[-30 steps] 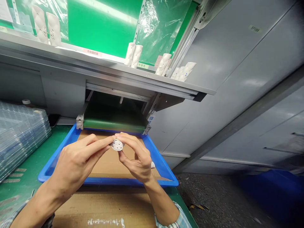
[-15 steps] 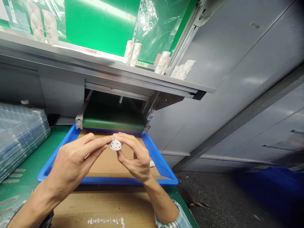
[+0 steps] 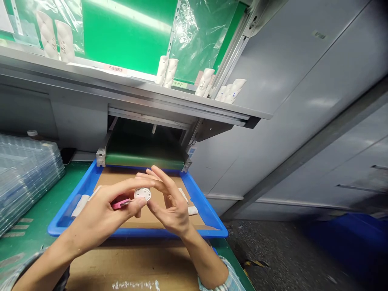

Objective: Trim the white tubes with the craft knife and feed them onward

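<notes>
Over the tray, a small white cylindrical part (image 3: 142, 194) faces me with its round end, which has several small holes. My right hand (image 3: 171, 208) grips it from the right, with thumb and fingers curled round its side. My left hand (image 3: 98, 208) is closed round a small tool with a pink handle (image 3: 120, 203) and a thin dark tip pointing at the part. Its thumb and index finger also press on the part. The rest of the part's body is hidden by my fingers.
A blue tray (image 3: 136, 232) lined with cardboard holds several white pieces (image 3: 80, 205). Behind it is a green conveyor belt (image 3: 145, 157). Stacked clear plastic trays (image 3: 30, 178) stand at left. White tubes (image 3: 204, 82) line the shelf (image 3: 136, 87) above.
Both hands have shifted slightly, and the white part is a little lower and further left. The pink tool now shows in my left hand. More white pieces in the tray are visible.
</notes>
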`<action>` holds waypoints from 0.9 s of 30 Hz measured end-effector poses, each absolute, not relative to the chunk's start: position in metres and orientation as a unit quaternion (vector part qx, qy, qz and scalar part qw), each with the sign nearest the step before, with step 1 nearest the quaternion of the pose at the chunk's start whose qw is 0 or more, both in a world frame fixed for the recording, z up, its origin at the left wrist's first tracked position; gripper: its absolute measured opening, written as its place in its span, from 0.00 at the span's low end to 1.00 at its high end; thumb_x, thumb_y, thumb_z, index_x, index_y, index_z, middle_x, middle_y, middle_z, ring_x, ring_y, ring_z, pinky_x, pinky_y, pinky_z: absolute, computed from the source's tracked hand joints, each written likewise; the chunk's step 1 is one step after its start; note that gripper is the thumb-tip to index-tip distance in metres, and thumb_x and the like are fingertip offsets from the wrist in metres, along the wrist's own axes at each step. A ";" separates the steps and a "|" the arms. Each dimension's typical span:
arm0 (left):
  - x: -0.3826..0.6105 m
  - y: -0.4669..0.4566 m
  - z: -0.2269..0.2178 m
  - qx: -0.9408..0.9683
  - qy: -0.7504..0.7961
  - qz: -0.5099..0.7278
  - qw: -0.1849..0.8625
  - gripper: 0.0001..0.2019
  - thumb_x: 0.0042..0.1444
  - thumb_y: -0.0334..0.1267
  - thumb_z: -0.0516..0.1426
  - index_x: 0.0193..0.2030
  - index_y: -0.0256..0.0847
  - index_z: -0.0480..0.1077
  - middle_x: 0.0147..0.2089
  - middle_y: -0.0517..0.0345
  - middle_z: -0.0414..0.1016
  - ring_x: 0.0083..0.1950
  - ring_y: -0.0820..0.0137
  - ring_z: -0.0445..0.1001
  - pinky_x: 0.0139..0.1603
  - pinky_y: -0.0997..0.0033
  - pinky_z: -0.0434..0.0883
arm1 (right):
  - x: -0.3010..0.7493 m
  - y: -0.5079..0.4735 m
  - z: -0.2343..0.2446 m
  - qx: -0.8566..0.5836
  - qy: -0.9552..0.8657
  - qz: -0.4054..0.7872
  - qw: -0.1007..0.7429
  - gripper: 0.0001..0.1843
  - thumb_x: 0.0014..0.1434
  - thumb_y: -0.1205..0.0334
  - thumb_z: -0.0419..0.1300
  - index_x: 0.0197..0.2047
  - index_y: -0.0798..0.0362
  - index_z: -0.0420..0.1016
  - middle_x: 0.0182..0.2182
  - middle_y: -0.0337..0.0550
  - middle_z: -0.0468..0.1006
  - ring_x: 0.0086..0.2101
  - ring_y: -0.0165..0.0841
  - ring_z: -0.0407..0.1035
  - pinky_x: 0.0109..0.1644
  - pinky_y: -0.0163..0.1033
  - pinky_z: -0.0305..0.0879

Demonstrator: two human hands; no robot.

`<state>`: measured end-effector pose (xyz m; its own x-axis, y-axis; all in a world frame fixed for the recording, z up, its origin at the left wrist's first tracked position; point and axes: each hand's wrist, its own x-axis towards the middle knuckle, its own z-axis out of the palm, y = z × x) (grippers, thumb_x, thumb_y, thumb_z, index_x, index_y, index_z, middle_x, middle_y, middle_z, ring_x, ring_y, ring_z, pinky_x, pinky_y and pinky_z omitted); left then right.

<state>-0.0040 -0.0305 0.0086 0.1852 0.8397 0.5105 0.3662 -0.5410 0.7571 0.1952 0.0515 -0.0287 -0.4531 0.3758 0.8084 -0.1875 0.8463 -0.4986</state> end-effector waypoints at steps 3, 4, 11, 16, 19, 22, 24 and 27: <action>-0.003 -0.028 0.004 0.732 0.410 0.497 0.223 0.14 0.73 0.42 0.60 0.60 0.46 0.82 0.33 0.61 0.81 0.28 0.74 0.71 0.29 0.78 0.70 | 0.196 0.056 -0.027 -0.066 -0.782 0.353 0.509 0.32 0.78 0.55 0.62 0.80 0.41 0.60 0.74 0.50 0.70 0.74 0.45 0.64 0.80 0.60 0.60; -0.003 -0.027 0.002 0.738 0.408 0.496 0.207 0.14 0.73 0.41 0.60 0.60 0.46 0.82 0.34 0.61 0.81 0.29 0.74 0.71 0.30 0.78 0.70 | 0.196 0.058 -0.026 -0.072 -0.760 0.399 0.508 0.31 0.77 0.52 0.62 0.79 0.43 0.63 0.76 0.51 0.68 0.75 0.46 0.62 0.81 0.60 0.59; -0.005 -0.027 -0.008 0.807 0.329 0.464 0.157 0.23 0.73 0.28 0.51 0.65 0.53 0.79 0.29 0.65 0.72 0.30 0.74 0.70 0.38 0.78 0.73 | 0.195 0.057 -0.013 -0.128 -0.576 0.712 0.381 0.33 0.69 0.40 0.70 0.68 0.51 0.76 0.55 0.54 0.88 0.54 0.44 0.84 0.61 0.48 0.80; -0.013 -0.029 0.002 0.686 0.484 0.537 0.077 0.15 0.74 0.47 0.59 0.62 0.48 0.76 0.24 0.71 0.61 0.23 0.74 0.61 0.24 0.78 0.62 | 0.195 0.056 -0.011 -0.117 -0.597 0.652 0.453 0.28 0.66 0.46 0.75 0.64 0.48 0.79 0.50 0.47 0.88 0.49 0.43 0.85 0.55 0.47 0.82; -0.014 -0.027 0.005 0.687 0.514 0.510 0.062 0.17 0.73 0.53 0.58 0.59 0.45 0.69 0.26 0.72 0.64 0.22 0.74 0.63 0.24 0.77 0.63 | 0.193 0.056 -0.018 -0.132 -0.659 0.538 0.509 0.25 0.65 0.51 0.76 0.61 0.47 0.79 0.50 0.46 0.88 0.50 0.41 0.84 0.55 0.47 0.82; -0.013 -0.026 0.004 0.713 0.503 0.486 0.049 0.11 0.78 0.50 0.50 0.48 0.46 0.66 0.27 0.71 0.68 0.21 0.74 0.65 0.24 0.75 0.63 | 0.193 0.057 -0.024 -0.158 -0.716 0.409 0.543 0.22 0.64 0.55 0.77 0.59 0.46 0.80 0.51 0.44 0.87 0.50 0.39 0.82 0.60 0.48 0.80; -0.012 -0.026 0.003 0.729 0.497 0.471 0.009 0.14 0.80 0.45 0.46 0.41 0.46 0.64 0.26 0.70 0.67 0.21 0.74 0.66 0.24 0.74 0.62 | 0.193 0.057 -0.025 -0.161 -0.752 0.332 0.547 0.20 0.66 0.56 0.76 0.58 0.45 0.80 0.52 0.44 0.86 0.51 0.39 0.82 0.62 0.48 0.79; -0.010 -0.028 0.002 0.745 0.499 0.435 -0.086 0.18 0.80 0.43 0.45 0.35 0.46 0.63 0.24 0.69 0.68 0.21 0.73 0.68 0.25 0.72 0.61 | 0.195 0.057 -0.023 -0.148 -0.788 0.253 0.542 0.17 0.69 0.60 0.73 0.59 0.44 0.80 0.52 0.44 0.85 0.53 0.40 0.81 0.62 0.48 0.78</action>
<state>-0.0101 -0.0279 0.0018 0.1238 0.6687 0.7332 0.8175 -0.4876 0.3066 0.1952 0.0574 -0.0227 -0.3697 0.5066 0.7789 -0.0409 0.8286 -0.5583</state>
